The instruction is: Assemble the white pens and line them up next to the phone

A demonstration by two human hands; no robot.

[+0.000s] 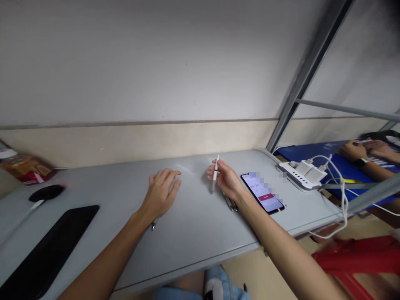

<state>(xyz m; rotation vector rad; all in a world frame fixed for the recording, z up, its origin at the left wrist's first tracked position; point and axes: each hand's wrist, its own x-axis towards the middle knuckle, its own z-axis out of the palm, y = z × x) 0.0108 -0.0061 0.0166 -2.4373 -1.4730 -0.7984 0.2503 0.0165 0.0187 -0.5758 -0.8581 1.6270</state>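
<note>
- The right hand pinches a slim white stick upright between nearly closed fingers, above the counter towards its back edge; a loosened pinch could drop it.
- The left hand has half-open fingers, thumb apart, with nothing visible in them; its palm is hidden, so I can't tell what lies beneath.
- A metal tip pokes out beside the left wrist — dragging that arm towards the front edge could sweep it along.
- Slim metal pieces lie just beside the right wrist; lowering the forearm might roll them towards the front edge.
- The phone lies right of that forearm, so a swing outward could knock it.
- A white cable loops past the counter's right end — a snag might tug the power strip.
</note>
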